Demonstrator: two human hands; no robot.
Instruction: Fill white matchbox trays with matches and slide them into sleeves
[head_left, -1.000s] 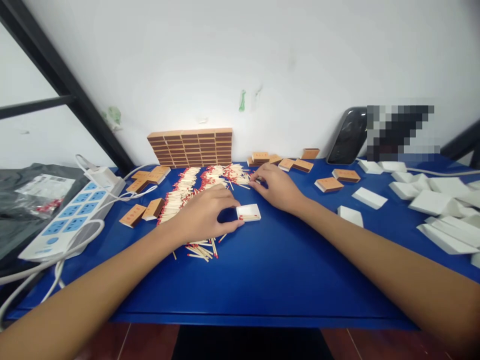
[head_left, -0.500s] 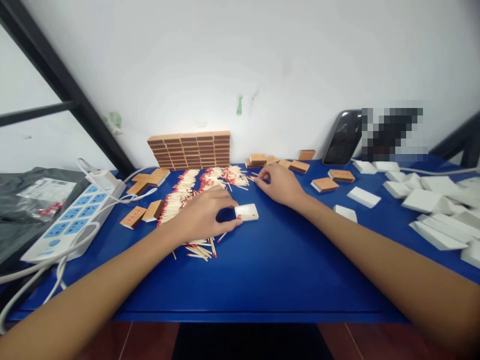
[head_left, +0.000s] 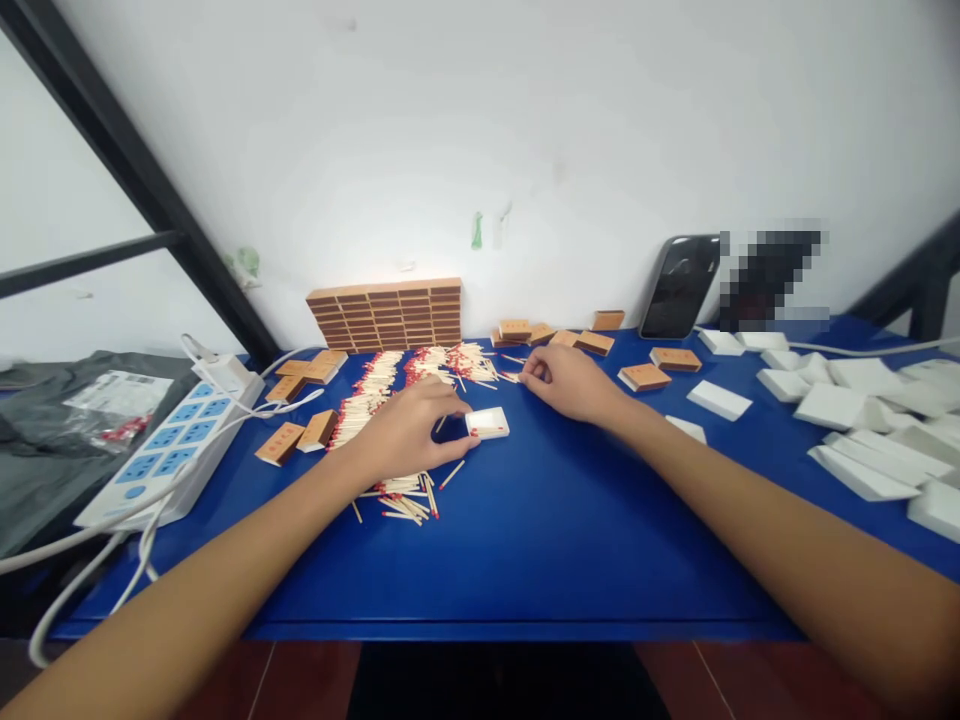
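Observation:
My left hand [head_left: 420, 425] grips the left end of a small white matchbox tray [head_left: 491, 422] between thumb and fingers. A few red-headed matches show inside this tray, which rests on the blue table. Past the tray, my right hand [head_left: 566, 380] has its thumb and fingertips pinched together at the right edge of the match pile. Matches [head_left: 510, 377] stick out to the left of those fingertips; how many are held is too small to tell. Loose matches [head_left: 367, 400] lie in a long heap behind and beneath my left hand, with a smaller scatter [head_left: 409, 508] in front.
A block of stacked matchboxes [head_left: 386, 318] stands against the wall. Loose brown matchboxes [head_left: 643, 377] lie on both sides. White trays [head_left: 832, 407] pile up at the right, near a leaning phone [head_left: 679, 287]. A power strip [head_left: 169, 450] with cables occupies the left.
The view has shifted slightly. My right hand has drawn a little toward me beside the match pile, still pinched. My left hand keeps hold of the tray.

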